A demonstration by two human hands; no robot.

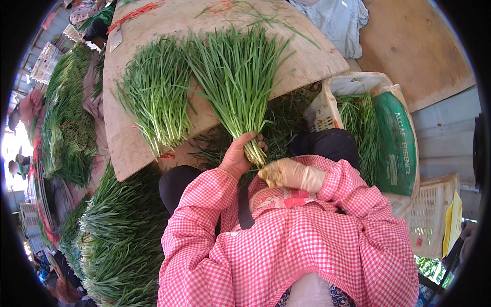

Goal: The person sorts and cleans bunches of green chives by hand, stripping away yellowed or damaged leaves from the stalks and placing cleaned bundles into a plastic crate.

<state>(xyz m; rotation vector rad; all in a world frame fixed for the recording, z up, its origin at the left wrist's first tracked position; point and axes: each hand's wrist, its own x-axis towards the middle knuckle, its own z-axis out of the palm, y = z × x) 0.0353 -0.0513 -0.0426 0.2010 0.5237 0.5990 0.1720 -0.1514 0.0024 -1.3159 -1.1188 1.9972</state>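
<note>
A fanned bunch of garlic chives [238, 77] stands with its green leaves spread over the board and its pale stems toward me. Around the lower stems my bare left hand [238, 156] is wrapped, thumb across the front. Just below and right of the stem ends is my right hand [280, 174], in a cream glove with soiled fingertips. Its fingers are curled closed; what they pinch, if anything, is hidden. To the left of the held bunch, a second pile of garlic chives [158, 94] lies on the wooden board [128, 153].
A white plastic crate [353, 82] with greens and a green sack [394, 143] stands at right. Large heaps of chives [120, 240] fill the lower left. Red ties [135, 15] and a grey cloth [332, 23] lie at the far side. Loose leaves [291, 115] lie below the board.
</note>
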